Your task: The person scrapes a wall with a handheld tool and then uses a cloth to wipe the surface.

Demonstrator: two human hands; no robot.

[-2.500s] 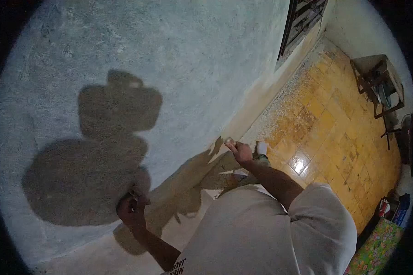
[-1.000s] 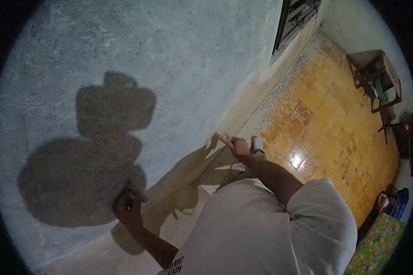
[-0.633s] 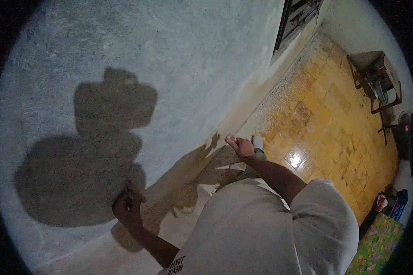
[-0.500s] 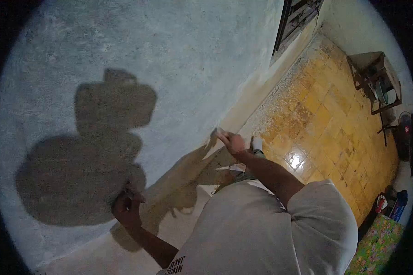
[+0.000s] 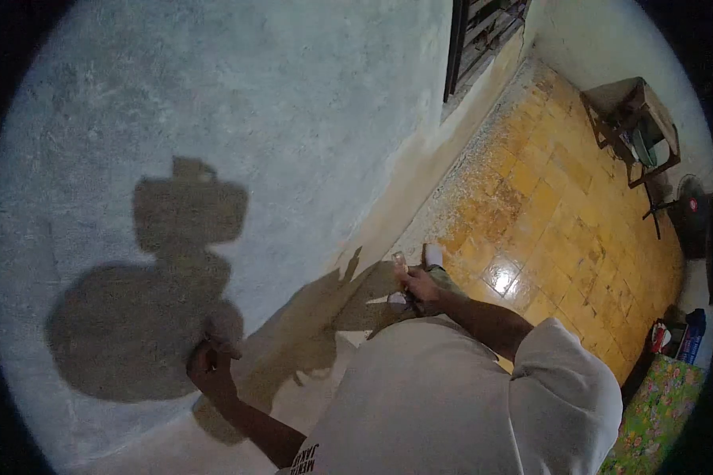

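My right hand [image 5: 425,286] is closed round a small pale object [image 5: 399,260], too small to identify, and is held out above the base of the wall near my foot [image 5: 433,255]. Against the blue-grey wall [image 5: 317,134], or just in front of it, my left hand [image 5: 214,366] has its fingers bent together in the shadow; whether they pinch anything is too dark to tell. The lower band of the wall [image 5: 408,178] is a bare beige colour.
A barred window [image 5: 483,39] is at the top. Yellow floor tiles [image 5: 562,214] run along the wall. At the right are a wooden stand [image 5: 650,131], a dark fan [image 5: 692,207], a blue box [image 5: 692,336] and a flowered cloth [image 5: 661,408].
My right hand has come away from the wall, moving down and to the right with the pale object. My left hand has stayed almost in place. The view has shifted slightly.
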